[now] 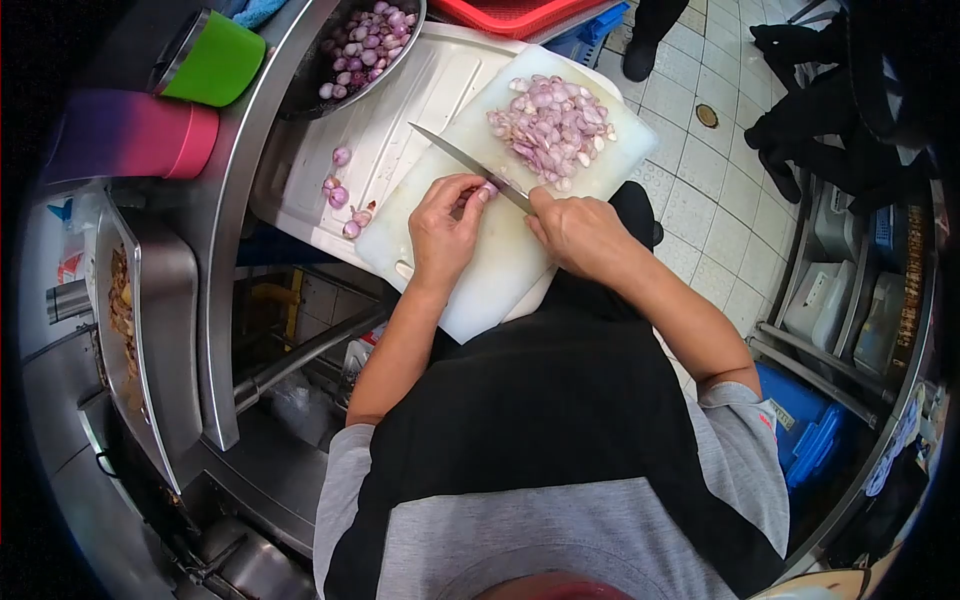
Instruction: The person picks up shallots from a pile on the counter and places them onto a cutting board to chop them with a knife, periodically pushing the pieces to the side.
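My left hand [443, 228] presses down on a small purple shallot [488, 189] on the white cutting board [470, 285], fingers curled over it. My right hand [578, 232] grips the handle of a knife [468, 163], whose blade runs up and left across the board right beside the shallot. A pile of sliced shallots [553, 124] lies on the board's far end. A few whole peeled shallots [343, 192] rest on the white tray [400, 100] to the left of the board.
A metal bowl of peeled shallots [366, 46] sits at the top. Green [213, 60] and pink [140, 135] containers lie on the steel counter at left, beside a steel tray [160, 330]. A red basket [510, 12] and another person's dark shoes [640, 55] show beyond; shelves stand at right.
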Motion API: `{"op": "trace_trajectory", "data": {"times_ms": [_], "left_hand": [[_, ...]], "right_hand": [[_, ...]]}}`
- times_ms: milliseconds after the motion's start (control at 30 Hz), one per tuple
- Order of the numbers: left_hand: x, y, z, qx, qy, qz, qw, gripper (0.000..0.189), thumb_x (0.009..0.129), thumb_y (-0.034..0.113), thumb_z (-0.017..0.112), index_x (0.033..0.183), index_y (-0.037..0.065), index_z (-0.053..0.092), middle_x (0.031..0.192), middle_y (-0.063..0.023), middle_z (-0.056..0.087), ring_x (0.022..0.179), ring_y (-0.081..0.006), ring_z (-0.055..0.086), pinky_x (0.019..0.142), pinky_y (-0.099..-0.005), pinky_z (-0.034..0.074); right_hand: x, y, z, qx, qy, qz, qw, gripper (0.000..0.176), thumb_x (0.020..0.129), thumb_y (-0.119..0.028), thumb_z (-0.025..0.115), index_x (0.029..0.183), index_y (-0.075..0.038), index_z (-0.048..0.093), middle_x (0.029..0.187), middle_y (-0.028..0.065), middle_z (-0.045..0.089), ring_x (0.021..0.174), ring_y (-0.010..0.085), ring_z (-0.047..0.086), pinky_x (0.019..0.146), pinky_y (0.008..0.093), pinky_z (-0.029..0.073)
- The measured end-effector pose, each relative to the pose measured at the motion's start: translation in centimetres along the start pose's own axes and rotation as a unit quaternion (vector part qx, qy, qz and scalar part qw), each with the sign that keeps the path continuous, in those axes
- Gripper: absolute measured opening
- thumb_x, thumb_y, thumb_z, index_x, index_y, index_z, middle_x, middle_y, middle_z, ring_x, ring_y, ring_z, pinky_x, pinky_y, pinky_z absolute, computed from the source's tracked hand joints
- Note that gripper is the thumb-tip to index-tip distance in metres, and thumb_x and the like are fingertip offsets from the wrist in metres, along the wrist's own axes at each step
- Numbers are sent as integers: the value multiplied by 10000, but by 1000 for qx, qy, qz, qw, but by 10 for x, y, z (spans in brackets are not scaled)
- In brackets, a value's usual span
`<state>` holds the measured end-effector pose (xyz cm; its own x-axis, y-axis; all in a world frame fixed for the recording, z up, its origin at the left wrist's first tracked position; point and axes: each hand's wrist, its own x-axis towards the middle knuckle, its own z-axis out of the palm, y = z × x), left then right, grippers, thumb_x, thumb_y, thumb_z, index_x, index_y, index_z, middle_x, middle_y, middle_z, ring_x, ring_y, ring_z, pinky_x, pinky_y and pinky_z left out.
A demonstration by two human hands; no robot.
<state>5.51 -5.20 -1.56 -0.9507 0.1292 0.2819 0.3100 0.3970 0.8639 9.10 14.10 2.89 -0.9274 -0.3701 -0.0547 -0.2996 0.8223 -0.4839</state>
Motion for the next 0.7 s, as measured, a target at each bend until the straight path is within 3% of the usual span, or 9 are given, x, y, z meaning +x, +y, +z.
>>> {"op": "trace_trajectory", "data": {"times_ms": [200, 267, 367, 500, 700], "left_hand": [[-1, 1, -1, 0, -3, -13, 1000, 128, 865, 29, 712, 985, -15, 698, 952, -108, 701, 765, -173, 697, 703, -275, 566], [-1, 1, -2, -2, -16, -28, 999, 147, 879, 7, 706, 1015, -45, 695, 974, -95, 690, 847, -139, 681, 773, -255, 558], [-1, -4, 1, -19, 0, -18, 1000, 127, 862, 23, 713, 981, -18, 696, 953, -109, 698, 768, -174, 697, 708, -277, 567], [-1, 1, 1, -12, 2, -10, 1000, 125, 859, 16, 713, 979, -18, 696, 958, -111, 695, 774, -176, 696, 706, -279, 568], [-2, -1, 2, -12, 7, -6, 1000, 129, 852, 5, 716, 977, -21, 694, 959, -110, 691, 775, -177, 697, 706, -280, 573]], "right_hand": [[-32, -13, -34, -13, -36, 18, 999, 226, 944, -196, 579, 914, 14, 502, 636, 199, 642, 631, 387, 668, 559, 482, 523], [-33, -13, -32, -9, -40, 29, 999, 225, 950, -202, 573, 919, 6, 492, 641, 197, 640, 628, 395, 659, 555, 490, 516], [-23, -9, -14, 3, -28, 31, 999, 225, 957, -209, 566, 927, -1, 484, 648, 196, 640, 628, 403, 651, 554, 496, 510], [2, -1, 7, 4, 3, 14, 1000, 229, 950, -204, 568, 921, 13, 500, 636, 203, 642, 631, 393, 667, 561, 490, 524], [-21, -12, -28, -10, -22, 9, 1000, 229, 941, -199, 584, 917, 13, 501, 633, 199, 641, 624, 390, 668, 540, 480, 524]]}}
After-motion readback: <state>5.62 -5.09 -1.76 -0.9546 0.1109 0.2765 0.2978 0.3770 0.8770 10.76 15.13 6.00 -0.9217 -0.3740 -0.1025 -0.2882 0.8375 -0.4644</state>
